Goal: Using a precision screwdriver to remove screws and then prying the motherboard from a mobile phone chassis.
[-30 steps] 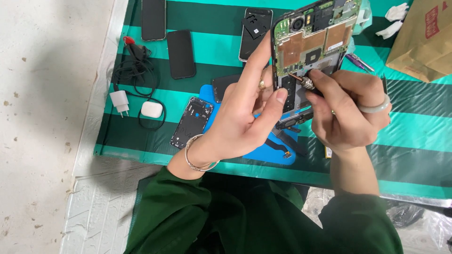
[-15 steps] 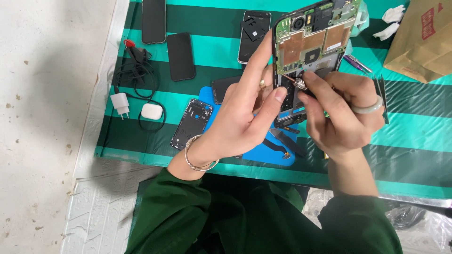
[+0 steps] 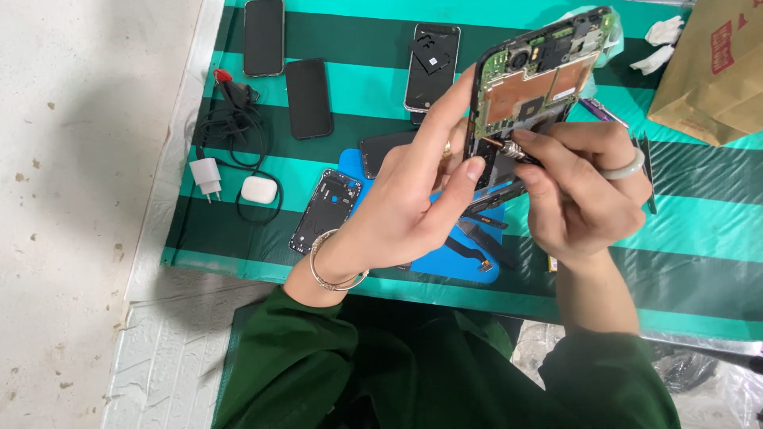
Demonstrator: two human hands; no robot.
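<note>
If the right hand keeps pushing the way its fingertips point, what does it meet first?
The right hand points left at the opened phone that the left hand holds up. It would likely meet the circuit board first; its small tool tip already seems there.

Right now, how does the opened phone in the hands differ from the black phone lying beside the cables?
The opened phone is held tilted above the mat by the left hand, circuit board exposed; the black phone lies flat on the striped cloth, closed and untouched. The right hand works a small tool at the opened one. Both are slim rectangles.
</note>
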